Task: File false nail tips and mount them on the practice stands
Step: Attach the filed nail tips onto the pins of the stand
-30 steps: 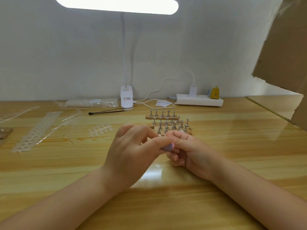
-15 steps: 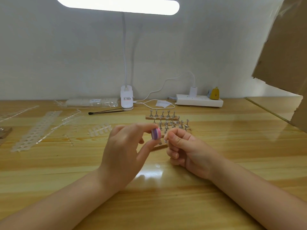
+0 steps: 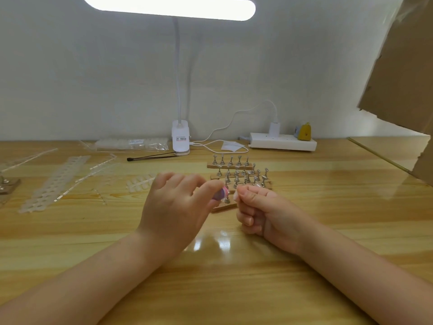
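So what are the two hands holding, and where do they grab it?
The left hand pinches a small pink-purple file block by its end. The right hand pinches something tiny at its fingertips, too small to tell.

A glossy, light wooden tabletop (image 3: 304,231) fills the lower view. On it, near the middle, stand wooden bars of small metal practice stands (image 3: 239,174). To the left lie clear plastic nail-tip strips (image 3: 55,182) and loose false nail tips (image 3: 139,182). At the back sit a bagged pack (image 3: 132,144), a thin black brush (image 3: 150,157), a white lamp base (image 3: 180,141) and a white power strip (image 3: 282,144).
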`<state>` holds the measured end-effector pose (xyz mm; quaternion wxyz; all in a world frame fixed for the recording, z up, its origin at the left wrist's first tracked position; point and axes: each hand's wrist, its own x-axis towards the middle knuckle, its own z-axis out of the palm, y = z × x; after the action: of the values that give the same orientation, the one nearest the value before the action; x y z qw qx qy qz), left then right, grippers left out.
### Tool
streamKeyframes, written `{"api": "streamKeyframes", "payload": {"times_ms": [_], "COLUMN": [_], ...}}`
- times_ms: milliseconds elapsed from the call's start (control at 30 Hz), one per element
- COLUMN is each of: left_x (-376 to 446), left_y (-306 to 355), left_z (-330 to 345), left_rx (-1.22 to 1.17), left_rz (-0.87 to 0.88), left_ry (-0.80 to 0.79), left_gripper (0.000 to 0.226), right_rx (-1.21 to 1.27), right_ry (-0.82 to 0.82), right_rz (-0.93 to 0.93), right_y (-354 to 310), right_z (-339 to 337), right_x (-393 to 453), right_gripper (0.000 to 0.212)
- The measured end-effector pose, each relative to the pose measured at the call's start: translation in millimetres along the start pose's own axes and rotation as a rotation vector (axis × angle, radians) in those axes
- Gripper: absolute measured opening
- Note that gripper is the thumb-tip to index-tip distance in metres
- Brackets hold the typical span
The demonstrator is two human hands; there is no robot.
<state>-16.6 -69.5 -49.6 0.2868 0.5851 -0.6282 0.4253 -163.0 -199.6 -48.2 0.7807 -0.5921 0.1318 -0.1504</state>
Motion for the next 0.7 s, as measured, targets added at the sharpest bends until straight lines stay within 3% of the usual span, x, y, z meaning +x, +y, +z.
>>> {"api": "streamKeyframes", "payload": {"times_ms": [133,267,333,500,633,700], "left_x": [3,0,-1,1,1,2], "left_y": [8,1,-5,8,-9,-7], "left_z": [2,4,3,5,1,-1], "left_rx": [-0.049,0.037,-0.002,-0.064,-0.054,-0.109], "left_rz": [0.167,0.094,0.071,0.264,0.111,0.146], "left_ry": [0.091,0.024,0.053,0.097,0.033,0.071], "left_gripper": [0.014,0.010,0.018,0.025,0.023,0.016], "right_rx": [-0.035,-0.017,-0.008,-0.078,-0.047,-0.059], "right_ry": [0.000,-0.023,-0.019,-0.092,-0.080,-0.081], "right_rz": [0.012,0.047,0.047,0.026,0.040,0.027], "right_y": [2,-1,-1,-1,-1,0], "right_z": [0,-2,-1,1,-1,0], "right_x": [2,1,1,0,1,1], "right_gripper": [0.014,0.017,0.017,0.018,0.018,0.018]}}
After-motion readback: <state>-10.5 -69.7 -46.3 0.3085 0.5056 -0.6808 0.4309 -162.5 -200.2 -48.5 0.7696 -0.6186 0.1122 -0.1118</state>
